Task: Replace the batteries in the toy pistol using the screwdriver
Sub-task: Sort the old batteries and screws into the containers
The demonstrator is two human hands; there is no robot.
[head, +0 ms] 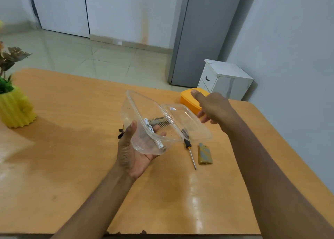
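My left hand point(133, 152) cups a clear plastic container point(134, 104) from below, thumb on its near wall. Two white batteries point(151, 130) lie inside it. Its hinged lid point(184, 119) hangs open to the right. My right hand point(215, 106) hovers at the lid's far edge, fingertips by the rim and thumb spread above it. A screwdriver point(191, 153) with a black and yellow handle lies on the table, its handle partly under the lid. Beside it lies an olive battery cover point(204, 153). The dark toy pistol point(120, 133) is mostly hidden under the container.
An orange lidded box point(188, 100) stands behind my right hand on the wooden table point(72, 166). A yellow ribbed plant pot point(16, 110) sits at the table's left edge. A white cabinet point(226, 79) and a grey fridge point(204, 30) stand beyond the table.
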